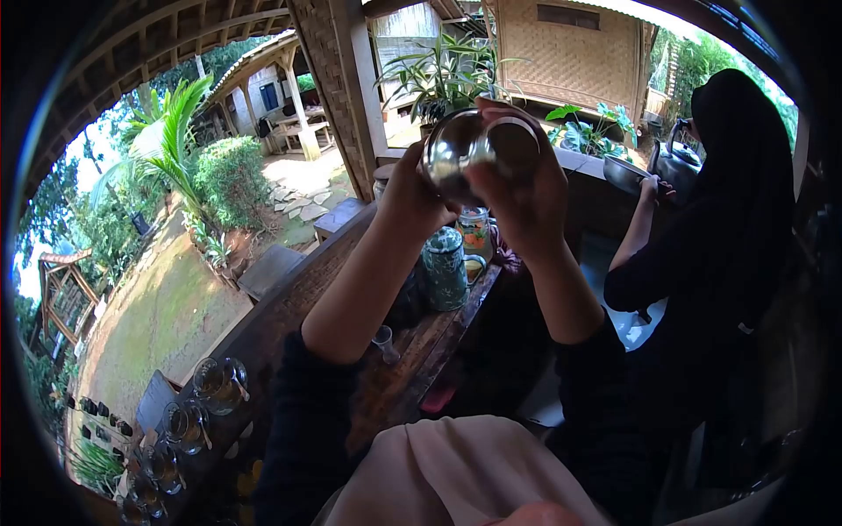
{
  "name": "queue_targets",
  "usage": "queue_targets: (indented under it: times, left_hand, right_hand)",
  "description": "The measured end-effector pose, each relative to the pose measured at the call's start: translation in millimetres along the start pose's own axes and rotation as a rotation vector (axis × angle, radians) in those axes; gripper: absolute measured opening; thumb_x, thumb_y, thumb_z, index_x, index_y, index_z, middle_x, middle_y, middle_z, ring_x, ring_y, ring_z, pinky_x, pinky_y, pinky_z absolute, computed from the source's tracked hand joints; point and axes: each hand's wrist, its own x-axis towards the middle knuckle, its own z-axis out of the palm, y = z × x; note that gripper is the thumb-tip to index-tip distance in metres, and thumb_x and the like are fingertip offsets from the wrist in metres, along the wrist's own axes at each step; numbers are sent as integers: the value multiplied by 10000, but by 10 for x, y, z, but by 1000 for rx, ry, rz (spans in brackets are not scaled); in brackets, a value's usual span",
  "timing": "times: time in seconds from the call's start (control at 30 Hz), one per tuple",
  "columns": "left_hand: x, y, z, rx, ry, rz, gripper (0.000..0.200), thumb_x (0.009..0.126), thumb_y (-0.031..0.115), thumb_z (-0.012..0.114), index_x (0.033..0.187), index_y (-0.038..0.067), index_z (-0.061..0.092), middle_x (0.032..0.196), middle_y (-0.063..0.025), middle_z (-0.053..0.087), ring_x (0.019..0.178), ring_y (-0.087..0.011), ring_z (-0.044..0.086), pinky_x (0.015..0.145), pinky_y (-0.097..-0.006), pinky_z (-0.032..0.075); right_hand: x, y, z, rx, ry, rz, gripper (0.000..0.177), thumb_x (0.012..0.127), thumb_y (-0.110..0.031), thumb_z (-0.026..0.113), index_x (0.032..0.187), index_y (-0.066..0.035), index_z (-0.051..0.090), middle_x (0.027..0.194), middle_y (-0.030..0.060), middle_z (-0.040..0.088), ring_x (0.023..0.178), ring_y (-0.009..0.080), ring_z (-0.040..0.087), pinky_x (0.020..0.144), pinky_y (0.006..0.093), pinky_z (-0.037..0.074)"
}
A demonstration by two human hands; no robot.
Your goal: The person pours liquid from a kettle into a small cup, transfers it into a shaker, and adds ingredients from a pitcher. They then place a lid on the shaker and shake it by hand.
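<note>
Raised in front of me is a shiny metal shaker [452, 156], with its round end facing me. My left hand [414, 182] is closed around its left side. My right hand [531, 193] wraps its right side, with the thumb across the front and fingers over the top. Below my hands, on the wooden counter [368, 412], stand a green speckled enamel jug [445, 270] and a glass jar with an orange pattern [474, 228]. A small clear glass [384, 344] stands closer to me, by my left forearm.
Several glass cups [215, 386] line the ledge at lower left. At right, a person in dark clothes [719, 228] holds a metal pan [624, 175] beside a kettle [677, 162]. A woven post [333, 96] and potted plants stand beyond the counter.
</note>
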Motion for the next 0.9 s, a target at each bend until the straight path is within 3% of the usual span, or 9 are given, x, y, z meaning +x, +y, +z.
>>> queue_targets:
  times: [0.2, 0.37, 0.43, 0.53, 0.6, 0.67, 0.8, 0.83, 0.9]
  left_hand:
    - [-112, 457, 259, -660, -143, -401, 440, 922, 419, 476, 1113, 31, 555, 965, -132, 657, 846, -236, 660, 772, -370, 558]
    - [187, -114, -367, -722, -181, -433, 447, 904, 432, 513, 1112, 38, 553, 954, -123, 649, 848, -217, 656, 751, -366, 561]
    - [214, -508, -592, -89, 33, -109, 448, 894, 369, 538, 1179, 23, 524, 1025, -93, 612, 887, -199, 638, 768, -357, 556]
    - [226, -490, -874, -847, 311, -410, 483, 922, 409, 475, 1216, 27, 500, 1073, -118, 599, 931, -241, 627, 797, -406, 558]
    - [-28, 138, 83, -997, -103, -388, 553, 907, 473, 492, 1232, 25, 484, 1120, -158, 577, 1022, -305, 603, 824, -449, 557]
    - [-66, 217, 233, -581, -571, 198, 597, 886, 524, 508, 1297, 113, 376, 1176, -232, 536, 1135, -372, 546, 867, -476, 538]
    - [40, 175, 57, -519, -88, -382, 404, 929, 390, 469, 1201, 93, 497, 1137, -182, 576, 982, -287, 622, 792, -391, 553]
    - [193, -55, -222, -900, -330, -446, 390, 938, 373, 426, 1138, 65, 556, 1082, -160, 611, 940, -263, 633, 806, -384, 540]
    - [144, -151, 40, -571, 246, -235, 416, 927, 389, 443, 1132, 45, 557, 990, -135, 645, 898, -254, 643, 824, -396, 532]
  right_hand:
    - [24, -347, 97, -85, 142, -1073, 256, 772, -209, 681, 1024, -184, 643, 1116, 83, 617, 1091, 282, 584, 963, 542, 396]
    - [-44, 339, 151, -46, 26, -186, 476, 644, -276, 780, 1055, -104, 612, 1116, 117, 601, 1088, 289, 572, 939, 455, 425]
    - [-36, 415, 218, 134, -4, 320, 557, 720, -287, 771, 1159, -21, 554, 1128, 164, 603, 1078, 330, 579, 921, 412, 462]
    - [54, 172, 79, 152, -127, -144, 358, 678, -228, 756, 991, -102, 639, 1105, 108, 610, 1053, 287, 582, 912, 412, 448]
    - [33, -144, -84, 63, -304, -502, 275, 715, -206, 720, 975, -146, 652, 1048, 94, 629, 1030, 280, 595, 905, 404, 452]
    - [-4, -26, -130, 53, -261, -541, 262, 725, -220, 705, 972, -151, 654, 1046, 92, 631, 1027, 288, 595, 903, 412, 450]
    - [-151, 233, -123, -23, -125, -698, 227, 762, -279, 648, 963, -173, 660, 1041, 84, 637, 1015, 320, 599, 896, 446, 444]
    - [-123, 374, -73, -21, -91, -477, 339, 704, -299, 724, 988, -128, 654, 1060, 103, 632, 1011, 283, 607, 895, 427, 452]
    - [-134, 554, 89, 205, 80, 145, 470, 656, -357, 780, 998, -64, 645, 1060, 130, 629, 1012, 297, 608, 883, 420, 471]
